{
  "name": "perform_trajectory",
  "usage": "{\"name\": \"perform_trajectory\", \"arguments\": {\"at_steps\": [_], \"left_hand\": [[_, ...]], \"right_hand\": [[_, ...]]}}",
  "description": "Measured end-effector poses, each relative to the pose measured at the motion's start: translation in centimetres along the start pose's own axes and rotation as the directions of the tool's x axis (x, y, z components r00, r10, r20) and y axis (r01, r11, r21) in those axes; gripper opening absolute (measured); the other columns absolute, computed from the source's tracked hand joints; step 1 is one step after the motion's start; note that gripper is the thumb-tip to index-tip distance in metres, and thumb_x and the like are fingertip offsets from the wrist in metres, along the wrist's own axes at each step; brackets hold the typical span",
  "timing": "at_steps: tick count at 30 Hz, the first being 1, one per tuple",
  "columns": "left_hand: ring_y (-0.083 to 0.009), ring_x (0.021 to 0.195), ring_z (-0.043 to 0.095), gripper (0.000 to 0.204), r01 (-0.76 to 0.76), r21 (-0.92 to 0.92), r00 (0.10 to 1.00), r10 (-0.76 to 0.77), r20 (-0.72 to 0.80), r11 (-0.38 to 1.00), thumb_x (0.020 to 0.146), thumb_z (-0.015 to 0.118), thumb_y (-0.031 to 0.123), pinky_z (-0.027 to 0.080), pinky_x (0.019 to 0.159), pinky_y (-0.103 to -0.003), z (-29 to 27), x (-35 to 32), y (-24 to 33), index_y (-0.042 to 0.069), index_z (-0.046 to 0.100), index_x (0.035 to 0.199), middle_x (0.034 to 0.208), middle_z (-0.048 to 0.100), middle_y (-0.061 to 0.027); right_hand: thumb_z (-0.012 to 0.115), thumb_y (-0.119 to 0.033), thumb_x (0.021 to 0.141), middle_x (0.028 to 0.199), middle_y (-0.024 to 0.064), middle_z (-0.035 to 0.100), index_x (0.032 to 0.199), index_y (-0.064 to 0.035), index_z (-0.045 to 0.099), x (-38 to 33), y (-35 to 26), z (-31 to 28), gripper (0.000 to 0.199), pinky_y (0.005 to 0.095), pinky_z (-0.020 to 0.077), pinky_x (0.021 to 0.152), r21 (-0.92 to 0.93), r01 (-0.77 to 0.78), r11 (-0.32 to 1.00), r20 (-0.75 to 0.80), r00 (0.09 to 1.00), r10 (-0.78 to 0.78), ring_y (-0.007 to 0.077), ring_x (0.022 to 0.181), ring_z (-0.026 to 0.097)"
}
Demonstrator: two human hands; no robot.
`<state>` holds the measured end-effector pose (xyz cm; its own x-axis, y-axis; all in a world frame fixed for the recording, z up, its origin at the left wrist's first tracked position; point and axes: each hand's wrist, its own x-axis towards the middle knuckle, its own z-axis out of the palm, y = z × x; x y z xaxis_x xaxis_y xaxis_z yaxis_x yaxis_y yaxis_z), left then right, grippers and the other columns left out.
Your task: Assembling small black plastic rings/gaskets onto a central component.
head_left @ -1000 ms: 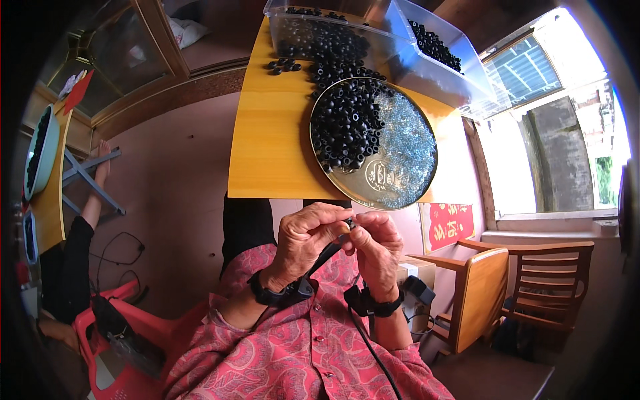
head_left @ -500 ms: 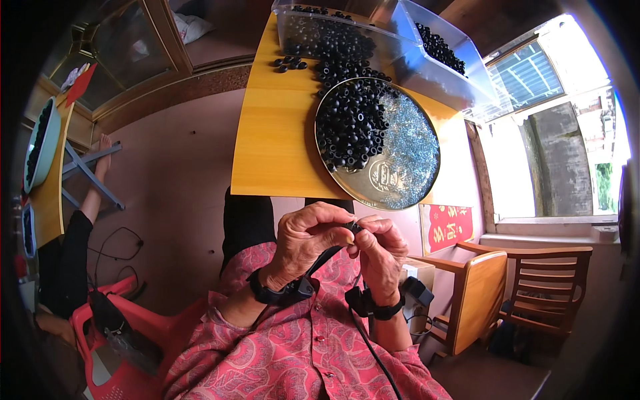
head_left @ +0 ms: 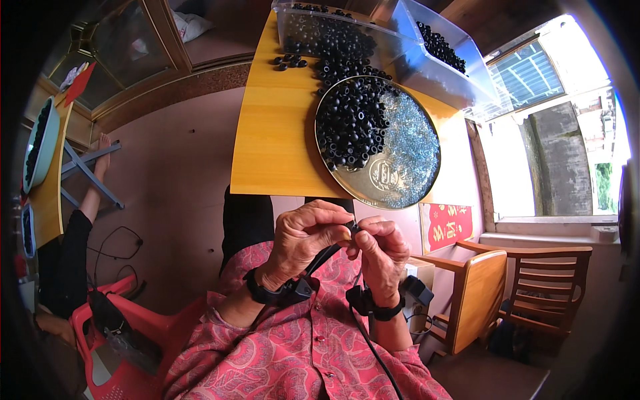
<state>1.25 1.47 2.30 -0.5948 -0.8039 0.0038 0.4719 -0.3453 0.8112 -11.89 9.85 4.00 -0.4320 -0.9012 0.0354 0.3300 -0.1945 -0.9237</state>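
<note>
In front of my chest, just off the table's near edge, both hands meet at a small black ring-shaped piece (head_left: 354, 228). My left hand (head_left: 309, 232) pinches it between thumb and fingertips from one side. From the other side my right hand (head_left: 381, 248) grips it, fingers bent. Most of the piece is hidden by the fingertips. Beyond my hands lies a round metal tray (head_left: 347, 188). On its left half are many black hollow round pieces (head_left: 353, 127); on its right half are tiny clear bluish bits (head_left: 410, 143).
The tray stands on a yellow table (head_left: 267, 150), its edge overhanging. Two clear plastic bins (head_left: 433, 83) at the back hold more black pieces, some spilled out. Wooden chairs (head_left: 477, 300) are at right, a red plastic chair (head_left: 143, 327) at left. Another person's leg (head_left: 80, 230) shows far left.
My hands stay together at the same place, with only a slight shift of the fingers around the small black piece. The tray and table look unchanged.
</note>
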Motion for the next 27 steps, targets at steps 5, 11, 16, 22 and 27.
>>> {"name": "perform_trajectory", "arguments": {"at_steps": [5, 11, 16, 22, 27], "left_hand": [[-0.0161, 0.088, 0.066, 0.017, -0.044, 0.003, 0.999, 0.044, -0.002, 0.999, 0.082, 0.067, -0.006, 0.058, 0.077, -0.027, 0.2, 0.0, 0.1, -0.001, 0.069, 0.098, 0.104, 0.063, -0.0110], [-0.0157, 0.088, 0.065, 0.018, -0.060, 0.057, 0.998, 0.060, 0.005, 0.997, 0.081, 0.067, -0.006, 0.058, 0.077, -0.027, -0.1, 0.1, -0.2, 0.000, 0.069, 0.098, 0.104, 0.064, -0.0106], [-0.0157, 0.087, 0.066, 0.018, -0.055, 0.058, 0.998, 0.053, 0.022, 0.997, 0.082, 0.067, -0.006, 0.058, 0.077, -0.027, -0.2, 0.2, -0.1, 0.000, 0.069, 0.098, 0.103, 0.064, -0.0105], [-0.0160, 0.084, 0.066, 0.017, -0.002, 0.052, 0.999, 0.000, 0.044, 0.999, 0.082, 0.067, -0.005, 0.058, 0.075, -0.027, -0.6, 0.3, 0.0, -0.001, 0.069, 0.098, 0.101, 0.064, -0.0109], [-0.0160, 0.080, 0.067, 0.016, 0.022, 0.036, 0.998, -0.024, 0.049, 0.999, 0.082, 0.068, -0.003, 0.058, 0.073, -0.027, -0.8, 0.4, -0.2, -0.001, 0.069, 0.098, 0.099, 0.064, -0.0108]], "right_hand": [[0.061, 0.008, 0.086, 0.097, 0.0120, 0.059, 0.093, 0.0026, 0.058, -0.1, 0.1, 0.2, 0.009, 0.0249, 0.0542, 0.054, -0.064, 0.015, 0.998, -0.013, 1.000, -0.016, 0.0158, 0.065, 0.063], [0.061, 0.006, 0.087, 0.095, 0.0111, 0.059, 0.094, 0.0024, 0.057, -0.4, 0.2, 0.6, 0.008, 0.0257, 0.0534, 0.053, 0.025, -0.036, 0.999, -0.050, 0.998, 0.038, 0.0159, 0.063, 0.063], [0.061, 0.003, 0.088, 0.093, 0.0102, 0.060, 0.094, 0.0014, 0.057, -0.4, 0.3, 0.5, 0.008, 0.0261, 0.0526, 0.053, 0.126, -0.105, 0.986, -0.061, 0.992, 0.114, 0.0166, 0.062, 0.062], [0.064, 0.003, 0.086, 0.093, 0.0097, 0.058, 0.092, -0.0004, 0.055, 0.3, 0.7, -0.6, 0.011, 0.0255, 0.0527, 0.055, 0.102, -0.124, 0.987, 0.018, 0.992, 0.123, 0.0159, 0.069, 0.062], [0.068, 0.003, 0.083, 0.094, 0.0077, 0.058, 0.095, -0.0008, 0.056, 0.9, 0.1, -0.4, 0.017, 0.0255, 0.0539, 0.058, 0.083, -0.180, 0.980, 0.052, 0.983, 0.176, 0.0144, 0.076, 0.062]]}}
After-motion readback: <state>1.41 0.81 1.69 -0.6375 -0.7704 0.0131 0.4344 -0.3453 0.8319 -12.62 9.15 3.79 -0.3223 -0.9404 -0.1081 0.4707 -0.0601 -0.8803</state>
